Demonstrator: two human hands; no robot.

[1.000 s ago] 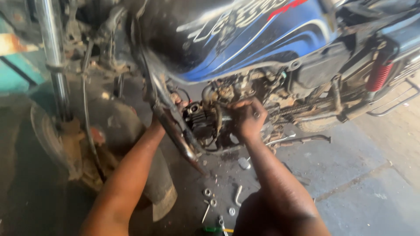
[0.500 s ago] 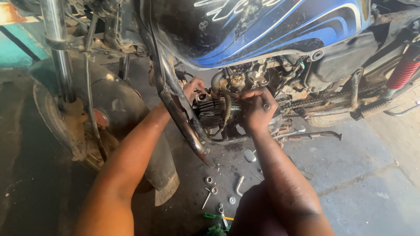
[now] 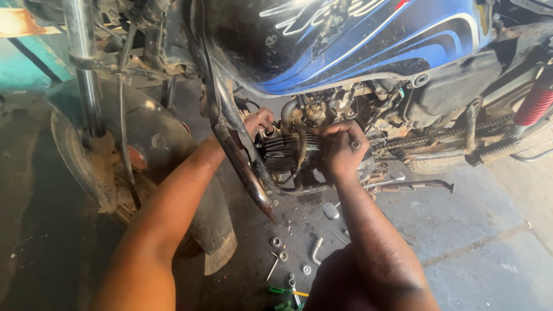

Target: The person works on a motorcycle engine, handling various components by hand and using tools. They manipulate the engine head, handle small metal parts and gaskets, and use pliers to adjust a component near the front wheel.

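Observation:
A motorcycle with a blue and black fuel tank (image 3: 357, 40) stands in front of me. Its finned engine cylinder (image 3: 282, 152) sits below the tank. My left hand (image 3: 258, 122) reaches behind the frame down tube (image 3: 239, 155) and touches the cylinder's top left. My right hand (image 3: 341, 151) is closed on the right side of the cylinder, with a small metal piece showing at the knuckles. What it grips is hidden by the fingers.
The front wheel and mudguard (image 3: 161, 161) stand at left beside the fork tube (image 3: 83, 69). Loose nuts, washers and a bent metal tool (image 3: 315, 250) lie on the concrete floor below the engine. A red shock spring (image 3: 536, 103) is at right, and a foot peg (image 3: 420, 185) juts out.
The view has shifted down and closer. Both hands have stayed on the engine cylinder, the right hand sliding slightly lower on its side.

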